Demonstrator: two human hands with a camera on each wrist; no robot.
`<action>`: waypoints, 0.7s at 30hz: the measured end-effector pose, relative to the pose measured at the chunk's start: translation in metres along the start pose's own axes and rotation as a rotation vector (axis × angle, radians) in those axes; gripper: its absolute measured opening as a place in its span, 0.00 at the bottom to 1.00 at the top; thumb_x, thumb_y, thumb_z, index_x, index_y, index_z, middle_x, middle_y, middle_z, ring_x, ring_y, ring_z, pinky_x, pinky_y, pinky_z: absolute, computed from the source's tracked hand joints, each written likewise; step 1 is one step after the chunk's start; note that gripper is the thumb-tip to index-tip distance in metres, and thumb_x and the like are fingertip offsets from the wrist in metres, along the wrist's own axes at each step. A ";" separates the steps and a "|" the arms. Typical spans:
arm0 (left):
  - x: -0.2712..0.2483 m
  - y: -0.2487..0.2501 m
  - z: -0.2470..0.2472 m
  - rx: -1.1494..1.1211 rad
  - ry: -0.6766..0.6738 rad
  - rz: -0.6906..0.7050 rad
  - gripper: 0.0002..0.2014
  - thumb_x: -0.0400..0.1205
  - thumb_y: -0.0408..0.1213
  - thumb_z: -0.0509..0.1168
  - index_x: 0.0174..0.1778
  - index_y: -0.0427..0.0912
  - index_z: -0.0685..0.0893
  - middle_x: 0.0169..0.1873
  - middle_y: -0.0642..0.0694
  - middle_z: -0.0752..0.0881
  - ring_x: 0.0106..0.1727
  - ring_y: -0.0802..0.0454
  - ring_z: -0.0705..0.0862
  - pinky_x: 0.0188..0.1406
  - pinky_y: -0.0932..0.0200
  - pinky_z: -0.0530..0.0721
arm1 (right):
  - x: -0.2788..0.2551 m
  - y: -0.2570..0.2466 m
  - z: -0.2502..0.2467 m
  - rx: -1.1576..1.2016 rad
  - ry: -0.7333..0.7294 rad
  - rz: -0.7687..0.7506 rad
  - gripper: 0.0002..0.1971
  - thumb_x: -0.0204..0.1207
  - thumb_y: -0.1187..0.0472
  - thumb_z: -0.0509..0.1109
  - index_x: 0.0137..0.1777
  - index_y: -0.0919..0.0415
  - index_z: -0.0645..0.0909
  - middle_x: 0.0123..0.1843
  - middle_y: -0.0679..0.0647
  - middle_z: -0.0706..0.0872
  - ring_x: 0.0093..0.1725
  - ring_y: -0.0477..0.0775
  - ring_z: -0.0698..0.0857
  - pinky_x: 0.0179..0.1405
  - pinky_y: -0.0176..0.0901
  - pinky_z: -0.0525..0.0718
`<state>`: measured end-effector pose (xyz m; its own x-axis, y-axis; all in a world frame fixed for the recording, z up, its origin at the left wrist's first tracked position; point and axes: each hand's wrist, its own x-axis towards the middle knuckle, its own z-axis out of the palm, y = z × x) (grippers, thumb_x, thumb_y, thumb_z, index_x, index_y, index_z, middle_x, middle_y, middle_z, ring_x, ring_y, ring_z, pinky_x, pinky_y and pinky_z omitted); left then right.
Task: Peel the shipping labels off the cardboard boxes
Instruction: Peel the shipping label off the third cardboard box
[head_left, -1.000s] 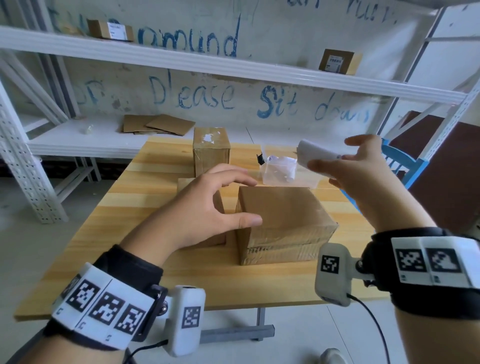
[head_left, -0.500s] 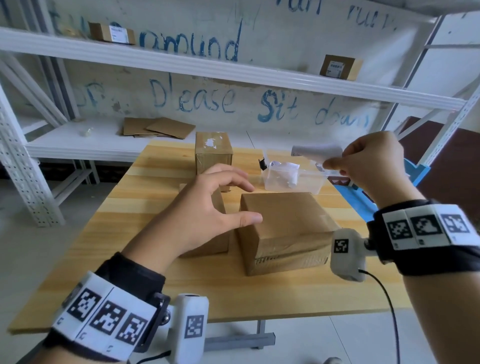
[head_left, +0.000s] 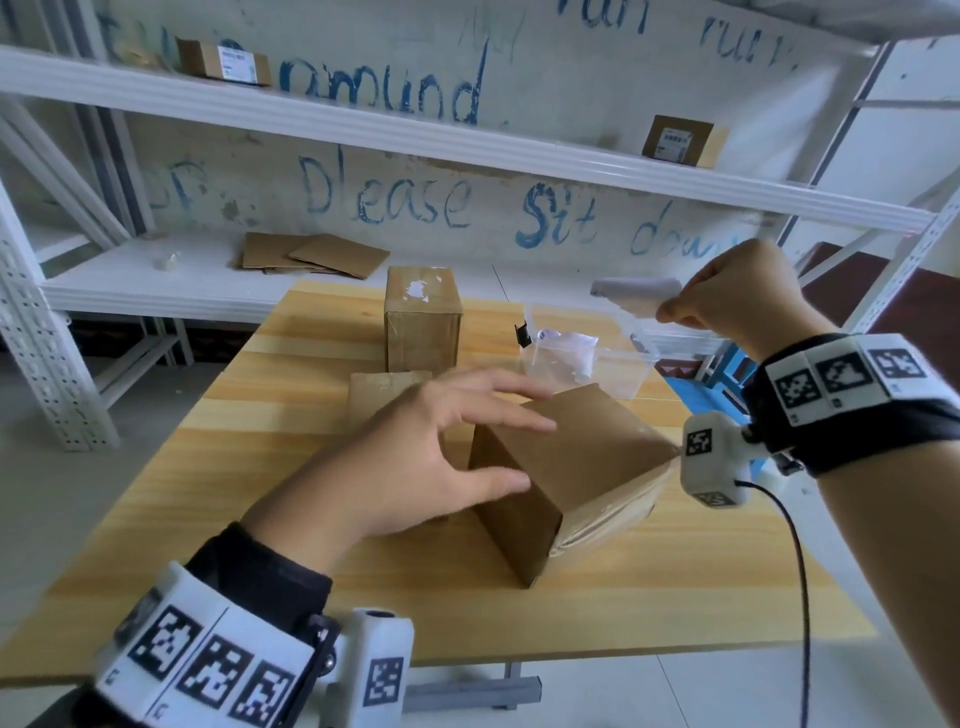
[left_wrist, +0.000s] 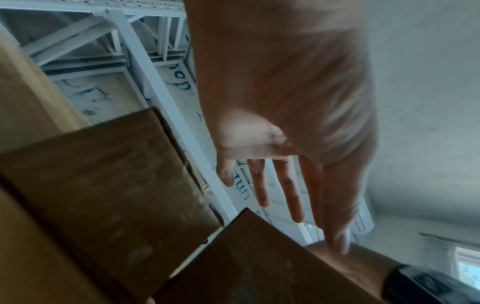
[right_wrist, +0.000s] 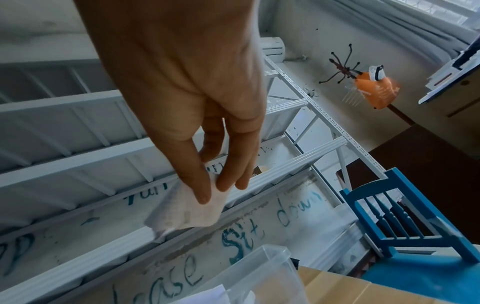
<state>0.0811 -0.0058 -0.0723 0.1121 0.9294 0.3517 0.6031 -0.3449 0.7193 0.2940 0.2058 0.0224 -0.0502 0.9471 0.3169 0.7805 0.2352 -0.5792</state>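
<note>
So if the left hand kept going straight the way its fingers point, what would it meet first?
Most likely the top of the nearest cardboard box: the left hand hovers open at its near edge, fingers aimed across it. Whether they already touch is unclear.

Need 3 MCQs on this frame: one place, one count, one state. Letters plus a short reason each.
1. Where is the peeled label?
A. pinched in the right hand, above the clear plastic tub
B. stuck on the nearest box
C. on the floor

2. How many cardboard boxes stand on the wooden table?
A. one
B. three
C. five

3. State of the left hand?
A. clenched in a fist
B. fingers spread, over the nearest box
C. gripping the tub

Answers: 1 A, the right wrist view shows thumb and fingers pinching the white paper; 2 B, the head view shows the nearest box, a low one behind the left hand and a tall one at the back; 3 B, the left wrist view shows straight fingers.
</note>
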 end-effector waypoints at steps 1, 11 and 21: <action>0.001 0.001 0.004 0.020 -0.035 -0.009 0.21 0.77 0.40 0.79 0.64 0.66 0.88 0.71 0.77 0.78 0.78 0.72 0.70 0.85 0.50 0.66 | 0.002 0.000 0.002 -0.013 -0.013 -0.006 0.12 0.64 0.67 0.88 0.36 0.69 0.87 0.40 0.63 0.92 0.46 0.63 0.91 0.51 0.55 0.91; 0.005 -0.003 0.010 0.074 -0.103 -0.080 0.18 0.78 0.42 0.79 0.59 0.70 0.89 0.65 0.82 0.80 0.74 0.79 0.71 0.84 0.53 0.67 | 0.025 0.001 0.013 -0.110 -0.023 -0.132 0.18 0.63 0.75 0.86 0.37 0.60 0.79 0.51 0.66 0.88 0.50 0.68 0.91 0.51 0.61 0.93; 0.008 -0.007 0.008 0.088 -0.096 -0.064 0.18 0.77 0.42 0.79 0.59 0.68 0.89 0.62 0.84 0.81 0.73 0.81 0.71 0.87 0.49 0.61 | 0.041 0.010 0.026 -0.161 -0.092 -0.113 0.14 0.67 0.69 0.86 0.49 0.66 0.85 0.50 0.61 0.85 0.50 0.60 0.84 0.44 0.47 0.83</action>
<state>0.0837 0.0050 -0.0795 0.1435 0.9589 0.2449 0.6778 -0.2756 0.6817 0.2837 0.2525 0.0101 -0.1940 0.9342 0.2994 0.8558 0.3103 -0.4138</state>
